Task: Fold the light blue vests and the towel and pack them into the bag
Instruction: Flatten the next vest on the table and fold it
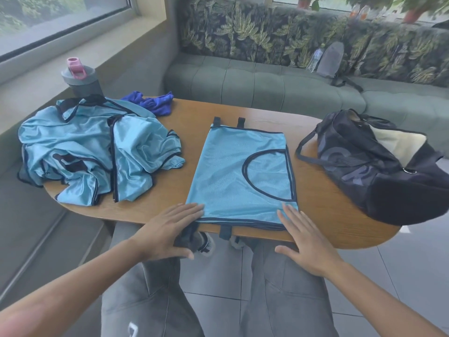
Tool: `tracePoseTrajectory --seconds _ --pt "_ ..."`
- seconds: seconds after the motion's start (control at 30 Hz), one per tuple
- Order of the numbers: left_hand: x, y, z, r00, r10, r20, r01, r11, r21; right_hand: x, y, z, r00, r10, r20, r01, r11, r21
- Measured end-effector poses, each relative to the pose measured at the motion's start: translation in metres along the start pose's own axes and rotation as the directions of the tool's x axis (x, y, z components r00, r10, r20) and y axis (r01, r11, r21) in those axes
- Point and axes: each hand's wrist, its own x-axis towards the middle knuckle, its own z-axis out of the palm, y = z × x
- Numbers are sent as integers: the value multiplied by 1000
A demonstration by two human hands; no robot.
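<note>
Lower centre of the frame: the left hand (167, 229) and the right hand (303, 237) lie flat, fingers straight and spread, holding nothing; each presses a near corner of the flattened light blue mesh vest with dark navy trim (243, 171). This vest lies at the middle of the frame on the oval wooden table (315, 215), its near hem at the table edge, dark tabs hanging over. Step in hand, as judged: smoothing before the next fold. To do it well, the palms should sweep outward from the centre to drive out creases, then the near hem should be lifted by both corners together and laid squarely on the far hem, edges aligned, since slippery mesh tends to skew. Left of the frame: a crumpled heap of light blue satin vests (97, 152), unfolded. Right of the frame: the dark navy duffel bag (379, 166), mouth open, a pale lining or item showing inside. Upper left, beyond the heap: the rumpled royal-blue towel (155, 103) and a grey bottle with pink lid (80, 79).
</note>
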Motion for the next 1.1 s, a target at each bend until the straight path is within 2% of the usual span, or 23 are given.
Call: tracePoseTrajectory --seconds 0.1,0.27,0.33,0.4,0.5,0.57,0.67,0.77,0.93,1.03,1.1 --pt "0 10 12 990 7 -138 3 998 71 -3 -2 14 982 -12 -191 12 1000 2" --pt "0 22 6 960 29 -278 -4 996 90 -15 -10 24 883 -32 -469 37 999 1" --pt "-4 23 -3 962 19 -271 -13 1000 23 -22 -10 22 841 -76 -536 84 996 -11" --pt "-6 27 -11 963 -47 -264 15 993 -120 -26 -12 18 822 -60 -566 87 996 20" --pt "-4 41 -26 927 -292 -234 163 877 -451 -27 -21 8 828 187 -529 -59 967 250" --pt "2 45 -33 888 -403 -220 216 790 -574 -24 -29 -5 829 361 -427 -149 879 453" --pt "12 46 -45 865 -462 -195 213 690 -692 -17 -39 -26 788 503 -355 -174 735 655" --pt "22 45 -58 841 -518 -155 187 548 -815 -4 -41 -42 755 559 -342 -124 634 763" --pt "47 39 -78 799 -571 -190 138 482 -865 28 -34 -66 751 561 -349 -81 602 795" --pt "63 25 -84 789 -575 -216 155 527 -836 50 -29 -78 743 565 -359 -93 618 780" --pt "78 9 -87 766 -601 -230 234 593 -770 70 -24 -87 734 573 -366 -122 640 758"
